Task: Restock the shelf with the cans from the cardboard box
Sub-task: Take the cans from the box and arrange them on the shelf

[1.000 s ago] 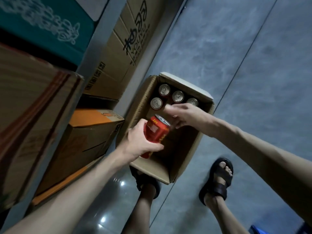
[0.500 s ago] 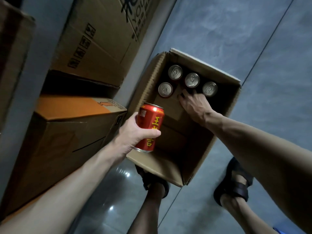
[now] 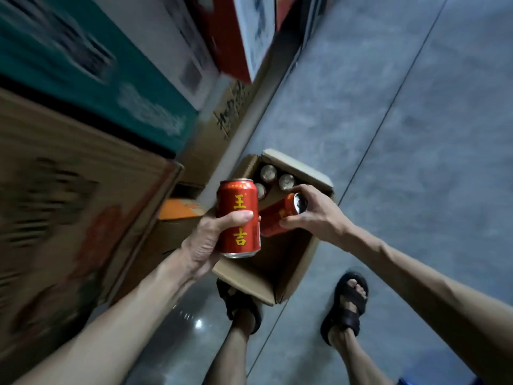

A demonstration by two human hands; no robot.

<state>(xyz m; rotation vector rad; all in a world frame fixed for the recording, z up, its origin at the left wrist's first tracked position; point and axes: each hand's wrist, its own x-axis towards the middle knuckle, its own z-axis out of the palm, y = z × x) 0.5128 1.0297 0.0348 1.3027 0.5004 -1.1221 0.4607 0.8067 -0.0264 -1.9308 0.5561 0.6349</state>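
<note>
An open cardboard box (image 3: 294, 276) stands on the grey floor beside the shelf. Three silver-topped cans (image 3: 286, 181) remain upright at its far end. My left hand (image 3: 211, 243) grips a red can with yellow characters (image 3: 238, 218), upright, above the box's near left edge. My right hand (image 3: 313, 215) grips a second red can (image 3: 277, 218), tilted with its top to the right, above the middle of the box. The two cans are close together, almost touching.
The shelf on the left holds a large brown carton (image 3: 69, 218), a teal carton (image 3: 91, 70) above it, an orange-topped carton (image 3: 180, 209) lower down and more cartons (image 3: 236, 37) further along. My sandalled feet (image 3: 347, 307) stand by the box on the floor (image 3: 402, 134).
My right hand has lifted a second can out of the box. My left hand has raised its can higher. The view has swung up toward the shelf, with motion blur.
</note>
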